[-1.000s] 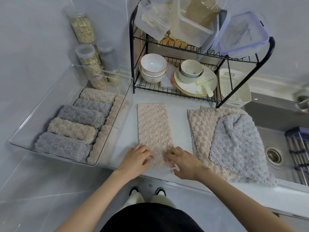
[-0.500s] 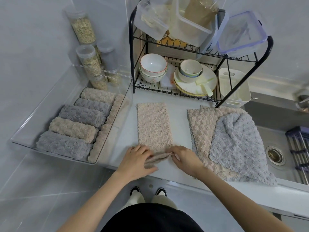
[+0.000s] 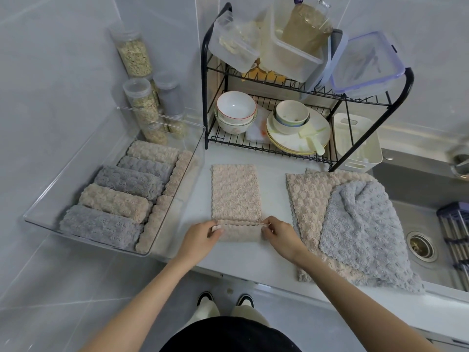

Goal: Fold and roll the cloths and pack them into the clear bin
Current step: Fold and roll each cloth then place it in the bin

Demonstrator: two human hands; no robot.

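Two corners of beige cloth (image 3: pixel 236 196) pinched, near end folded over: left hand (image 3: pixel 200 237), right hand (image 3: pixel 279 236). Bin (image 3: pixel 162 246) left of cloth, rolls packed inside.

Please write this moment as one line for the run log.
step: start roll | left hand: pinches beige cloth near end | right hand: pinches same end | clear bin: rolled cloths inside

folded cloth (image 3: pixel 236 194) near corners covered by left hand (image 3: pixel 200 237), right hand (image 3: pixel 281 237) | beige cloths (image 3: pixel 304 199) partly under grey cloth (image 3: pixel 360 224) | tap (image 3: pixel 459 162), dark rack (image 3: pixel 455 224) cut by right edge | jars (image 3: pixel 152 123) blurred behind clear bin (image 3: pixel 162 121)
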